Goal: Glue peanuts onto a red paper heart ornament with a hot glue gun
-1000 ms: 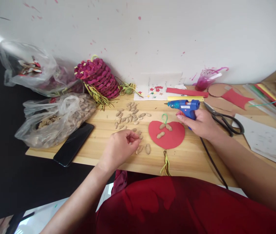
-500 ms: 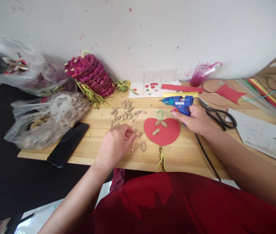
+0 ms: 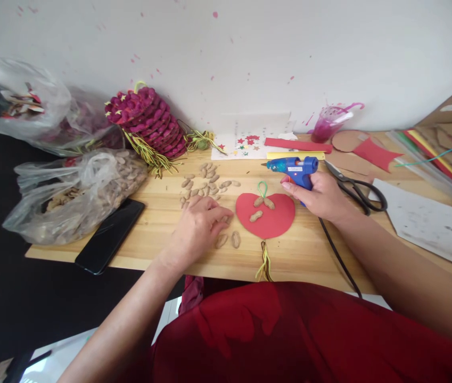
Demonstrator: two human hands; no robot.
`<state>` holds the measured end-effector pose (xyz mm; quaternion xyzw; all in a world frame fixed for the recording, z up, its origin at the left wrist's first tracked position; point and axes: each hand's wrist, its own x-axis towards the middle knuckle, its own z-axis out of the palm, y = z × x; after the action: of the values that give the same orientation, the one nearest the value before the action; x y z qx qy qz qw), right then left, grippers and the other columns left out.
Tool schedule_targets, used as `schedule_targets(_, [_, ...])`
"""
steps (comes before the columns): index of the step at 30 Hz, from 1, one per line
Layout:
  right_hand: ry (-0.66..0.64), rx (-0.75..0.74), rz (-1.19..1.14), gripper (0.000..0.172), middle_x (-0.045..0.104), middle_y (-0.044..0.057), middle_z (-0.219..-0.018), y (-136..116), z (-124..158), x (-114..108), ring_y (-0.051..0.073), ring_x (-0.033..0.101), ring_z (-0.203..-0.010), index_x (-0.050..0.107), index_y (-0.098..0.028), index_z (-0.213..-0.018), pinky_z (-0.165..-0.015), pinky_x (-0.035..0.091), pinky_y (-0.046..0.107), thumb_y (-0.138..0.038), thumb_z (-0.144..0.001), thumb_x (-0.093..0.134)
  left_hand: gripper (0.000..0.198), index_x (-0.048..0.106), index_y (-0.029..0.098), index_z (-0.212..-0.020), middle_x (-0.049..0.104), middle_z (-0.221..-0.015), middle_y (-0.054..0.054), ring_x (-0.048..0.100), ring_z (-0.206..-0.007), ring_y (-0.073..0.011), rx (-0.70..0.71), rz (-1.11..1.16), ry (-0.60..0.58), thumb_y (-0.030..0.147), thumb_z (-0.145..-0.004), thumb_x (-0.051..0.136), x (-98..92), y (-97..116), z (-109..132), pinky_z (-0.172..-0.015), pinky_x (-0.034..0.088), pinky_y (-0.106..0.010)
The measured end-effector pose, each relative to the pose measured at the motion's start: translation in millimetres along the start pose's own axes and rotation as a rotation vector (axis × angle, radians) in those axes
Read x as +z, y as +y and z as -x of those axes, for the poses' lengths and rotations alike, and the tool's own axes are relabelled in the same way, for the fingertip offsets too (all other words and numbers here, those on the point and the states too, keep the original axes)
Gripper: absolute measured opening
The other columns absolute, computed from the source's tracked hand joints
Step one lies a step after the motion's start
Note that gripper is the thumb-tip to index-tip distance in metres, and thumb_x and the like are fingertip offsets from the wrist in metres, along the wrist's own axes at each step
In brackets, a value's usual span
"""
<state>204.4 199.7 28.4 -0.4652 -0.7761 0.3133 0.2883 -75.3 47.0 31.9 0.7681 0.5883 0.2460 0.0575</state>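
Observation:
In the head view, my right hand is wrapped around a blue hot glue gun, its nozzle pointing left. The gun is above and right of a red heart-shaped piece. Three peanuts lie on that piece, one of them a peanut near its middle. A green loop tops the heart, and a yellow and dark tassel hangs below. Left of the heart, my left hand has its fingers closed over a peanut, mostly covered by them. Two loose peanuts, including one, lie beside the fingertips.
Several peanuts lie scattered behind my left hand. A phone and a plastic bag of peanuts are at left. Purple tasselled crafts rest against the wall. Scissors, a purple cup and a white board are at right.
My left hand has shifted slightly, and its fingers now reach over the peanut near the heart's left edge. My right hand and the glue gun have stayed in place.

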Motion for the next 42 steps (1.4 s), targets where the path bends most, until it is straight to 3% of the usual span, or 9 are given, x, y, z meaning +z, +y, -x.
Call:
schedule_targets(10, [-0.023, 0.023, -0.038, 0.028, 0.067, 0.004, -0.07, -7, 0, -2, 0.025, 0.068, -0.074, 0.071, -0.021, -0.076, -0.072, 0.051, 0.037, -0.048, -0.083, 0.069, 0.013, 0.077, 0.02, -0.101, 0.073, -0.098, -0.008, 0.064, -0.099, -0.0286, -0.053, -0.04, 0.044, 0.021, -0.089, 0.079, -0.4, 2, 0, -0.092, 0.052, -0.046])
schedule_targets(15, [-0.028, 0.042, -0.035, 0.031, 0.068, 0.004, -0.071, -5, 0, -1, 0.025, 0.068, -0.075, 0.07, -0.021, -0.076, -0.071, 0.051, 0.037, -0.051, -0.084, 0.069, 0.018, 0.077, 0.02, -0.108, 0.077, -0.104, -0.008, 0.068, -0.102, -0.0285, -0.12, 0.008, 0.042, 0.019, -0.091, 0.076, -16.1, -7, 5, -0.091, 0.053, -0.045])
schedule_targets(23, [-0.05, 0.041, -0.036, 0.032, 0.067, 0.003, -0.066, -5, -1, -2, 0.024, 0.067, -0.071, 0.073, -0.021, -0.082, -0.069, 0.051, 0.036, -0.053, -0.084, 0.069, 0.012, 0.08, 0.023, -0.103, 0.079, -0.097, -0.005, 0.07, -0.097, -0.0274, -0.219, -0.08, 0.084, 0.023, -0.092, 0.073, -39.2, -29, 17, -0.088, 0.053, -0.043])
schedule_targets(30, [-0.041, 0.049, -0.011, 0.036, 0.065, 0.003, -0.061, -1, -1, -2, 0.026, 0.068, -0.071, 0.07, -0.022, -0.073, -0.067, 0.051, 0.037, -0.056, -0.084, 0.069, 0.01, 0.08, 0.023, -0.095, 0.08, -0.093, -0.005, 0.071, -0.093, -0.0264, -0.216, -0.074, 0.106, 0.026, -0.094, 0.07, -39.3, -34, 22, -0.085, 0.053, -0.042])
schedule_targets(36, [-0.038, 0.042, -0.016, 0.034, 0.063, 0.001, -0.057, -2, -1, -2, 0.026, 0.068, -0.071, 0.07, -0.023, -0.073, -0.066, 0.051, 0.036, -0.055, -0.085, 0.069, 0.021, 0.079, 0.022, -0.084, 0.079, -0.084, -0.005, 0.069, -0.086, -0.0268, -0.217, -0.088, 0.092, 0.032, -0.097, 0.066, -38.1, -31, 21, -0.081, 0.052, -0.042])
schedule_targets(42, [-0.039, 0.058, -0.043, 0.033, 0.069, 0.003, -0.067, -5, 0, -2, 0.025, 0.068, -0.071, 0.073, -0.023, -0.078, -0.069, 0.052, 0.038, -0.055, -0.084, 0.07, 0.023, 0.081, 0.021, -0.103, 0.081, -0.095, -0.007, 0.071, -0.092, -0.0271, -0.2, -0.059, 0.108, 0.025, -0.1, 0.058, -34.9, -31, 21, -0.084, 0.052, -0.044])
